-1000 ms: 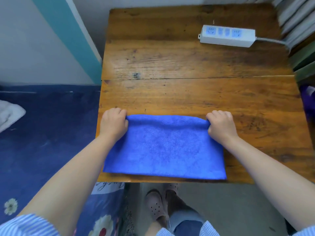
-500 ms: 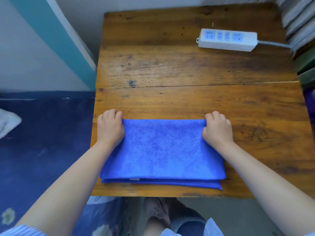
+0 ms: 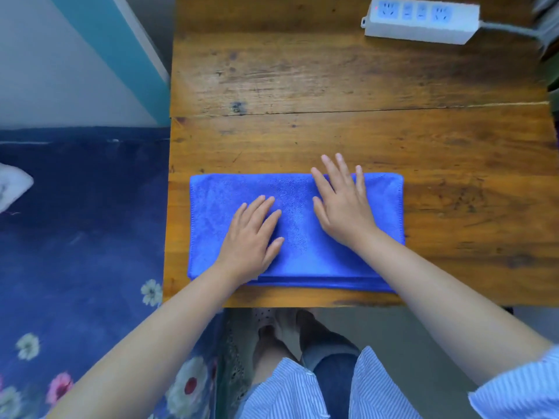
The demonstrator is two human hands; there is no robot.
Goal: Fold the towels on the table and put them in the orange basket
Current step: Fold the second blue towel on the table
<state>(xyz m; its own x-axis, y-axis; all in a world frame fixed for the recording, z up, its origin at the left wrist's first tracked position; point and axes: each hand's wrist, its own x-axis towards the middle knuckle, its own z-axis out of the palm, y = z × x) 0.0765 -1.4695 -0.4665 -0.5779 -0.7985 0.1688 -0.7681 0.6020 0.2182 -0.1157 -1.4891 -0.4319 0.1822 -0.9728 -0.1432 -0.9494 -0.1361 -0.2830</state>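
A blue towel (image 3: pixel 211 213) lies folded in half near the front edge of the wooden table (image 3: pixel 332 80), its layered edges toward me. My left hand (image 3: pixel 252 237) rests flat on the towel's middle left, fingers spread. My right hand (image 3: pixel 343 204) lies flat on the middle right, fingertips reaching just past the far edge. Neither hand grips the cloth. No orange basket is in view.
A white power strip (image 3: pixel 420 19) with a grey cable sits at the table's far right. Left of the table is a dark blue flowered cloth (image 3: pixel 75 222) with a white item (image 3: pixel 12 186) on it. My feet (image 3: pixel 281 331) show below the table edge.
Both hands let go of the towel's far corners and moved inward, and now lie flat on top of it. The view has shifted closer to the table.
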